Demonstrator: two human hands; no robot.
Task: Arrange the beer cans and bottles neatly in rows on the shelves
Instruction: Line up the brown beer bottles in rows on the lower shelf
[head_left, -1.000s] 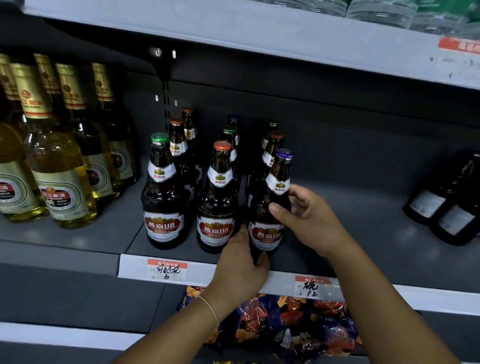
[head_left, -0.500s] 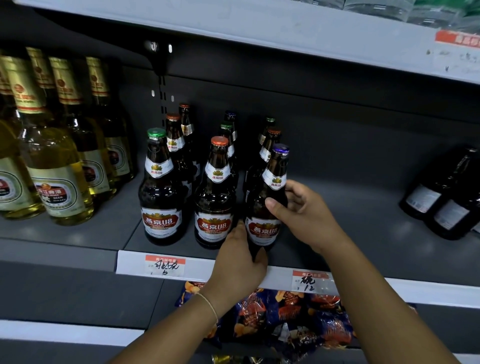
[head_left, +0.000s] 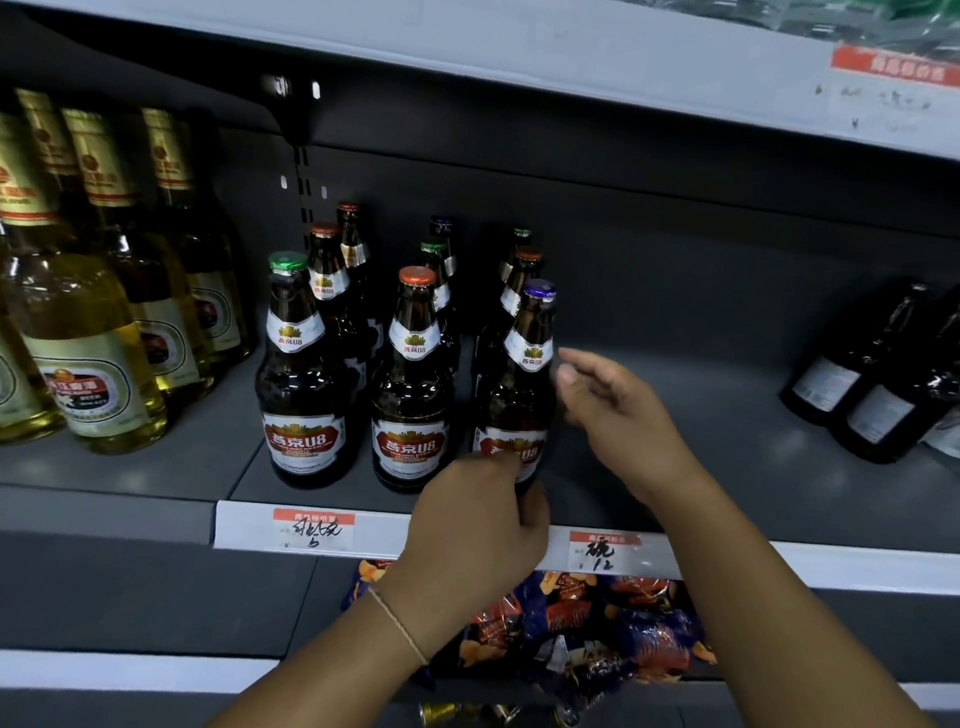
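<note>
Pale yellow beer fills the clear glass bottles (head_left: 78, 332) with gold foil necks that stand well to the left of the purple-capped brown bottle (head_left: 519, 395), on the same dark grey shelf (head_left: 727, 467). Nearer that purple-capped bottle, in one front row with it, stand a green-capped brown bottle (head_left: 301, 374) and then a red-capped brown bottle (head_left: 413, 384), all three bearing red and white labels; more brown bottles (head_left: 337, 280) line up behind them toward the back of the shelf. The left hand (head_left: 478, 525), with a thin bracelet at the wrist, is wrapped around the base of the purple-capped bottle at the shelf's front edge, thumb and fingers curled on the lower label. A handwritten price tag (head_left: 314, 530) sits on the white shelf strip below and to the left of that bottle, and a second tag (head_left: 605, 551) below and to its right. Snack bags (head_left: 571, 618) in blue and orange lie on the shelf under it. The right hand (head_left: 618, 410) is just right of the purple-capped bottle's shoulder, fingers loosely spread and blurred, holding nothing. Well to the right lean dark bottles (head_left: 872, 384) with white labels.
</note>
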